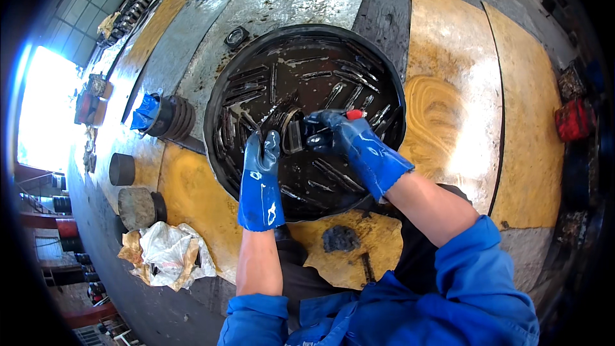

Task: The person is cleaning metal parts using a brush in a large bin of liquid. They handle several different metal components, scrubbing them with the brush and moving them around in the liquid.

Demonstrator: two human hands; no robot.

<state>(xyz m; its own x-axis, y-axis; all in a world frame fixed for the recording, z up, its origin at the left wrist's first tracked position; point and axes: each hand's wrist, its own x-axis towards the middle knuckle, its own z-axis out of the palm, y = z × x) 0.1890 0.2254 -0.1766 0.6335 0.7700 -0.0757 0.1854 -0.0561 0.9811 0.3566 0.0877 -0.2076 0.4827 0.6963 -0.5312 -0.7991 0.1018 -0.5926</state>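
Observation:
A round, dark pan (218,176) holds black oily liquid, with several long, narrow metal pieces (336,174) lying in it. Over its middle, my left hand (261,160), in a blue rubber glove blackened at the fingers, is closed at the edge of a dark, oily, curved metal part (293,136). My right hand (343,133), gloved alike, is curled round a tool whose red handle end (355,114) sticks out. The tool's working end is hidden by the fingers and faces the metal part.
Left of the pan stand a ribbed dark cylinder with blue plastic (146,112) and short round blocks (136,208). A crumpled white bag (170,253) lies nearer me. A large nut (236,38) sits beyond the rim. A dark rag-like clump (341,239) lies before my legs.

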